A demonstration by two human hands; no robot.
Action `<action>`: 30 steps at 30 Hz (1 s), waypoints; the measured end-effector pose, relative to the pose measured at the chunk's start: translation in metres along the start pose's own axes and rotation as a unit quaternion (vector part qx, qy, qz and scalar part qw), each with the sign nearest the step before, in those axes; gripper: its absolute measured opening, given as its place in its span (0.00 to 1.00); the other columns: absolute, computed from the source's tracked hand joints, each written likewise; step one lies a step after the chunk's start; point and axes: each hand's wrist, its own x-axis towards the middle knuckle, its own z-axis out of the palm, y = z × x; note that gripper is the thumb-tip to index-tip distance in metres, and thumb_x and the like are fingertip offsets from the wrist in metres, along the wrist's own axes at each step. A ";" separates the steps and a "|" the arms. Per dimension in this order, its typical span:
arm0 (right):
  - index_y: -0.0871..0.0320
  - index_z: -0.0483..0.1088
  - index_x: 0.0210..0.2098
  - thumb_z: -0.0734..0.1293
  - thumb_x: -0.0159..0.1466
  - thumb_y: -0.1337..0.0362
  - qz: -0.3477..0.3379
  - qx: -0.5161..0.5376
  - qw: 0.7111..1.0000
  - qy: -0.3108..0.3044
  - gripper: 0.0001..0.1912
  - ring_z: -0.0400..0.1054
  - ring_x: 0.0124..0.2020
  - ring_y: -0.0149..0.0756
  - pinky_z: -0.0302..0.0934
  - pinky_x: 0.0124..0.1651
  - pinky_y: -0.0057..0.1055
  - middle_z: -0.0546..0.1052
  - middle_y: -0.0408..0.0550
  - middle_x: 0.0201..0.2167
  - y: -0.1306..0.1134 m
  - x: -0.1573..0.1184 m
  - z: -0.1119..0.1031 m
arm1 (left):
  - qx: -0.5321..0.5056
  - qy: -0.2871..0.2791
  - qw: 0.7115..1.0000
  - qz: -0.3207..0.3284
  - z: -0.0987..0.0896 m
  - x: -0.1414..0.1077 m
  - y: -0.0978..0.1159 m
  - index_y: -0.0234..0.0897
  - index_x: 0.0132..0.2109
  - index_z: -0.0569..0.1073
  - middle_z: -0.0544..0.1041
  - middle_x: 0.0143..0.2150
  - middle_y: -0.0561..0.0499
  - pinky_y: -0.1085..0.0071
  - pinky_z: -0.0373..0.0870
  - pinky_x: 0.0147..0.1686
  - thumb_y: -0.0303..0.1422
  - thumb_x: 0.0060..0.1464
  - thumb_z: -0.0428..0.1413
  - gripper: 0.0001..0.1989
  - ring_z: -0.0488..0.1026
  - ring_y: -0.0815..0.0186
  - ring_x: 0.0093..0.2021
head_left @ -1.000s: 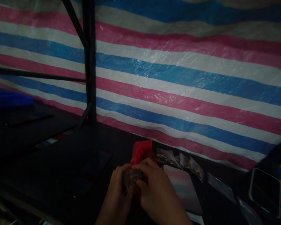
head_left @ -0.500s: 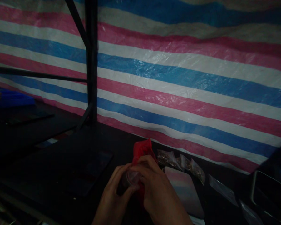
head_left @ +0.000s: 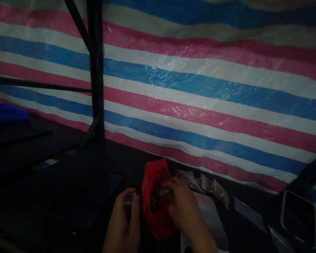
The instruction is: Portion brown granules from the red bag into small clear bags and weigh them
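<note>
A red plastic bag [head_left: 158, 225] lies open on the dark table, with small dark pieces inside. My left hand [head_left: 125, 218] is closed around a small clear container [head_left: 129, 198], just left of the bag. Over the bag's right side, my right hand [head_left: 180, 200] holds a small clear plastic piece [head_left: 165, 192] at its mouth; the piece's exact shape is too dim to tell. A flat scale-like device [head_left: 212, 218] sits partly beneath my right forearm.
Small clear bags of brownish pieces [head_left: 213, 189] lie behind the device. Flat clear bags [head_left: 249, 212] and a pale-rimmed dark tray-like object [head_left: 298, 219] are at the right. A black post [head_left: 96, 77] stands before striped sheeting [head_left: 200, 84]; a blue tray [head_left: 7, 113] is far left.
My hands have moved apart. My left hand has shifted left with the container, while my right has moved right over the red bag, whose opening now shows. The view has shifted slightly.
</note>
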 end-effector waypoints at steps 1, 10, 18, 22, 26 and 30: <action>0.56 0.82 0.47 0.62 0.53 0.84 0.009 -0.014 1.000 -0.001 0.30 0.74 0.55 0.50 0.64 0.61 0.45 0.81 0.54 0.50 0.000 0.002 0.004 | 0.010 -0.008 1.000 -0.011 0.003 -0.001 0.003 0.40 0.56 0.72 0.81 0.53 0.38 0.46 0.76 0.54 0.63 0.56 0.53 0.34 0.81 0.44 0.53; 0.57 0.81 0.45 0.61 0.52 0.84 0.019 -0.036 0.998 -0.038 0.29 0.73 0.55 0.53 0.61 0.58 0.48 0.83 0.55 0.49 0.002 0.003 0.016 | 0.117 -0.085 0.989 -0.039 0.013 0.001 0.006 0.45 0.45 0.73 0.83 0.39 0.43 0.54 0.75 0.41 0.47 0.54 0.56 0.15 0.84 0.45 0.41; 0.52 0.82 0.44 0.64 0.51 0.83 0.034 0.022 0.999 -0.035 0.29 0.75 0.51 0.49 0.63 0.54 0.43 0.84 0.50 0.45 0.009 -0.001 0.024 | -0.099 -0.053 0.988 -0.101 0.008 0.007 0.012 0.39 0.40 0.76 0.84 0.33 0.48 0.60 0.79 0.35 0.49 0.40 0.66 0.23 0.82 0.52 0.35; 0.50 0.82 0.44 0.63 0.51 0.82 0.030 0.073 0.996 -0.043 0.30 0.77 0.51 0.47 0.65 0.54 0.41 0.84 0.47 0.45 0.014 -0.004 0.025 | -0.159 -0.049 0.979 -0.119 0.003 0.011 0.007 0.38 0.44 0.76 0.85 0.35 0.49 0.61 0.80 0.37 0.48 0.40 0.70 0.26 0.83 0.54 0.36; 0.52 0.82 0.45 0.63 0.51 0.81 0.029 0.140 0.988 -0.056 0.29 0.78 0.52 0.45 0.68 0.55 0.40 0.84 0.46 0.47 0.018 -0.007 0.024 | -0.161 -0.009 0.981 -0.107 0.001 0.012 0.009 0.38 0.42 0.76 0.85 0.34 0.49 0.64 0.80 0.34 0.50 0.35 0.73 0.30 0.83 0.55 0.34; 0.56 0.80 0.45 0.63 0.54 0.79 0.047 0.235 0.968 -0.067 0.25 0.79 0.50 0.43 0.69 0.56 0.38 0.85 0.48 0.45 0.016 -0.006 0.019 | -0.141 -0.011 0.986 -0.091 0.003 0.009 0.015 0.40 0.42 0.77 0.85 0.36 0.49 0.62 0.82 0.35 0.55 0.32 0.72 0.33 0.84 0.53 0.37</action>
